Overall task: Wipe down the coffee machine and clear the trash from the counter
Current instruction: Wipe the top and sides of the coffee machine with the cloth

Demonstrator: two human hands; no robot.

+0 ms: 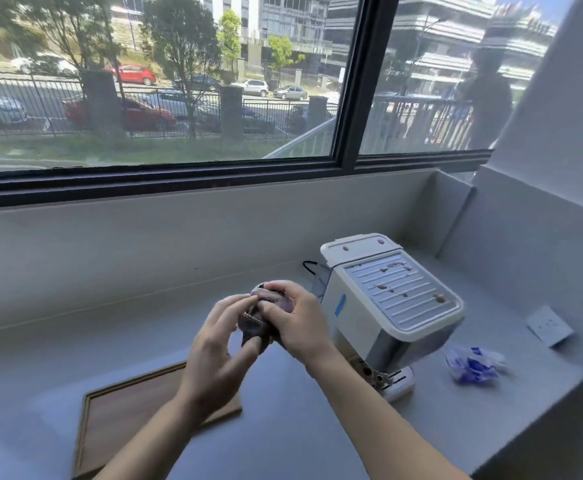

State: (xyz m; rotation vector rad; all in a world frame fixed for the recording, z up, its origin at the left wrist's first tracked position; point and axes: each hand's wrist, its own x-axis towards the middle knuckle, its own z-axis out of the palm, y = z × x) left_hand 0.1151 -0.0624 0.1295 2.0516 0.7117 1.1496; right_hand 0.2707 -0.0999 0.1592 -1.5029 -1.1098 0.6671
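1. Bright daylight enters through the window [165, 81]; the street outside is sunlit and slightly washed out.
2. The indoor tabletop [75, 344] is dimmer, with an even bluish-grey cast and only soft shadows.
3. A faint dark reflection of a person shows in the right pane.
4. Wide-angle distortion bows the window frame and tilts the wall at the right edge.
5. The left hand [213, 344], right hand [297, 323] and blue-and-white wrapper [473, 363] are blurred; the coffee machine [387, 299] is fairly sharp.
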